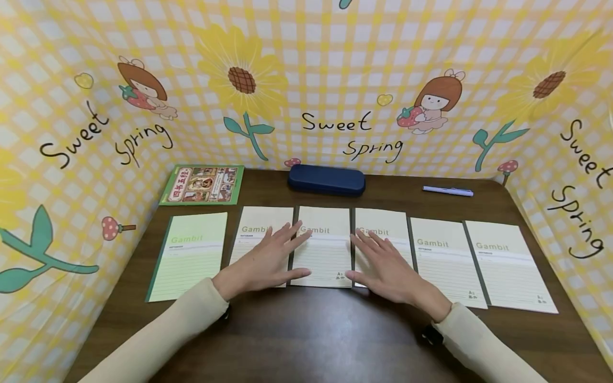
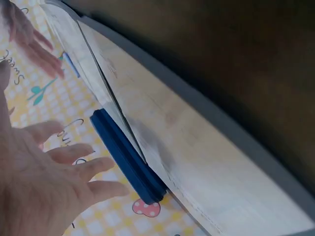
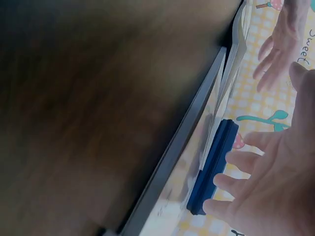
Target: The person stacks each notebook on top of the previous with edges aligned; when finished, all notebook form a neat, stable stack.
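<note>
Notebooks: six thin, flat rectangular paper items in a side-by-side row across the table (image 1: pixel 297 340), each headed "Gambit" above a ruled lower cover.
Row order from left: pale green notebook (image 1: pixel 191 260) with a dark green spine strip, then cream second notebook (image 1: pixel 256 219), third notebook (image 1: pixel 325 249), fourth notebook (image 1: pixel 383 219), fifth notebook (image 1: pixel 446 266) and sixth notebook (image 1: pixel 510 268). The third and fourth nearly abut; the first stands slightly apart.
Left hand (image 1: pixel 263 260): fingers extended and spread, thumb apart, palm empty; above the second notebook, with fingertips and thumb reaching over the third's left edge. Left wrist view shows the fingers raised clear of the covers.
Right hand (image 1: pixel 387 271): likewise spread and empty; above the fourth notebook, fingertips near its left edge. Right wrist view shows the fingers clear of the paper.
Case (image 1: pixel 326 180): dark blue, elongated, rounded corners, smooth surface; behind the third notebook.
Book (image 1: pixel 203 185): green border, printed picture panels, glossy-looking cover; behind the first notebook.
Pen (image 1: pixel 447 190): slim, pale lilac; lying behind the fifth and sixth.
Table: dark brown wood grain, soft sheen near the front.
Cloth (image 1: pixel 330 69): creased, yellow-and-white check, sunflower prints, "Sweet Spring" lettering; surrounds three sides.
Sleeves (image 1: pixel 163 330): cream, plain fabric.
</note>
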`<state>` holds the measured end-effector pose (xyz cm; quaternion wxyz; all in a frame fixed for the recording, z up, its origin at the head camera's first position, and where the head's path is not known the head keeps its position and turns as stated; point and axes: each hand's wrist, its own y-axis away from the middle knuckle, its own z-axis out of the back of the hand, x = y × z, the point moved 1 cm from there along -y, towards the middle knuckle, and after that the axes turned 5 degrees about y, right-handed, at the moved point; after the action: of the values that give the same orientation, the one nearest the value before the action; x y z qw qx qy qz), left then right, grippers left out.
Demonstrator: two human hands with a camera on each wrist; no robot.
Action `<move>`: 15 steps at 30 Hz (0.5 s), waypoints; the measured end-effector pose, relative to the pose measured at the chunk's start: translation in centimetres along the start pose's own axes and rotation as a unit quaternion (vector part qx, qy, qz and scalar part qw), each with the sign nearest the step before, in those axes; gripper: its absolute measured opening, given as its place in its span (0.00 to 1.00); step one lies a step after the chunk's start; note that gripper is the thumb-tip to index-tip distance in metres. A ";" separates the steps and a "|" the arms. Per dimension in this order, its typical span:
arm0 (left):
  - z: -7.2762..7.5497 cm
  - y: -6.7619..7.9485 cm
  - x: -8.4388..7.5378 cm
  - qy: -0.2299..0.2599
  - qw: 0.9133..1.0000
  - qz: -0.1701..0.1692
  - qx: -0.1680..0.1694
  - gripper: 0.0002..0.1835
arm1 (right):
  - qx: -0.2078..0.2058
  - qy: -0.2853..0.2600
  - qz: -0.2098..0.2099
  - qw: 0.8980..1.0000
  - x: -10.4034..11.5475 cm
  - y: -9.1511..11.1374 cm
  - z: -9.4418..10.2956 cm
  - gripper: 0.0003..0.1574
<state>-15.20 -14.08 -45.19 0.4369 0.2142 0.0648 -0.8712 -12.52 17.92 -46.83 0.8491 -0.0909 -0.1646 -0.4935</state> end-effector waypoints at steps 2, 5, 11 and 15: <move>-0.3 0.2 -0.3 -0.004 1.000 -0.009 0.012 0.50 | 0.010 -0.010 0.004 1.000 0.2 0.1 -0.2 0.55; -0.7 0.5 -0.7 -0.008 0.999 -0.019 0.028 0.49 | 0.023 -0.020 0.012 0.999 0.7 0.2 -0.5 0.54; -1.4 1.3 -1.4 -0.006 0.998 -0.032 0.059 0.47 | 0.046 -0.018 0.048 0.998 1.8 0.6 -1.2 0.53; -1.9 1.7 -1.7 -0.012 0.996 -0.042 0.079 0.46 | 0.060 -0.016 0.074 0.995 2.3 0.8 -1.7 0.52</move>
<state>-12.31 -13.30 -46.08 0.3822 0.2347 -0.0003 -0.8938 -10.43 15.92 -47.50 0.8848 -0.0596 -0.2001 -0.4166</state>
